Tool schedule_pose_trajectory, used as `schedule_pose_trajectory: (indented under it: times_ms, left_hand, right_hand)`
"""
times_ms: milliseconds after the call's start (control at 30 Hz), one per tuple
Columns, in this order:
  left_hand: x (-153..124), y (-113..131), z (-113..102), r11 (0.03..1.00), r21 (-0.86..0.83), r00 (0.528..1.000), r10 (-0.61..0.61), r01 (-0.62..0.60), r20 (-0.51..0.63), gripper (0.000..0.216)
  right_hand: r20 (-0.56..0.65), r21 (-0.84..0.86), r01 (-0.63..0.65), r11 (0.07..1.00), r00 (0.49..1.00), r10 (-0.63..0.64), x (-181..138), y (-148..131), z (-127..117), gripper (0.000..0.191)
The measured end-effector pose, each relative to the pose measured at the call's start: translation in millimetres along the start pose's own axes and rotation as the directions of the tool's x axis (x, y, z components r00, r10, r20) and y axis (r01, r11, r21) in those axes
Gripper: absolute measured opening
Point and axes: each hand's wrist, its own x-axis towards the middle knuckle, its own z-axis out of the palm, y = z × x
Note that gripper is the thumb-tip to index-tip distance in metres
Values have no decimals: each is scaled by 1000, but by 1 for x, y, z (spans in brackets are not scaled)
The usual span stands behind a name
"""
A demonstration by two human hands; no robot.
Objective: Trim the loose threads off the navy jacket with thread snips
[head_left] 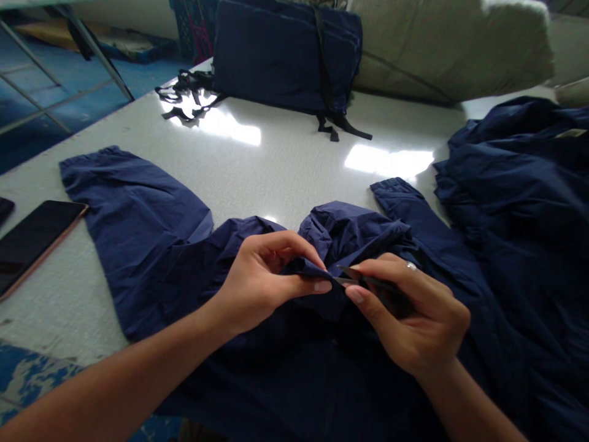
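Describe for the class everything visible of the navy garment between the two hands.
The garment is dark navy, of thin, smooth-looking cloth, creased and bunched in the middle. Its two sleeves reach across the pale table, ending in gathered-looking cuffs. The left hand pinches a raised fold; the right hand holds a small bladed tool, its tips at that fold. Where it meets the navy pile at right, the border is unclear.

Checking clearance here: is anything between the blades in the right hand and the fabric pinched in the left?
Nothing visible does. The right hand holds the blades with their tips at the edge of the navy fabric the left hand pinches; contact is hard to tell. A phone lies well to the left.
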Motion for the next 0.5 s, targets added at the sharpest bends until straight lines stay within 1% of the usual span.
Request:
schedule_pose_trajectory:
  times_ms: [167, 500]
  left_hand:
    - [0, -1, 0, 1000, -3, 1000, -1, 1, 11, 21]
    - [0, -1, -1, 1000, 13, 1000, 17, -17, 20, 18]
  right_hand:
    - [-3, -13, 36, 999, 999, -36, 1, -1, 1, 14]
    - [14, 24, 61, 998, 998, -62, 2, -1, 0, 16]
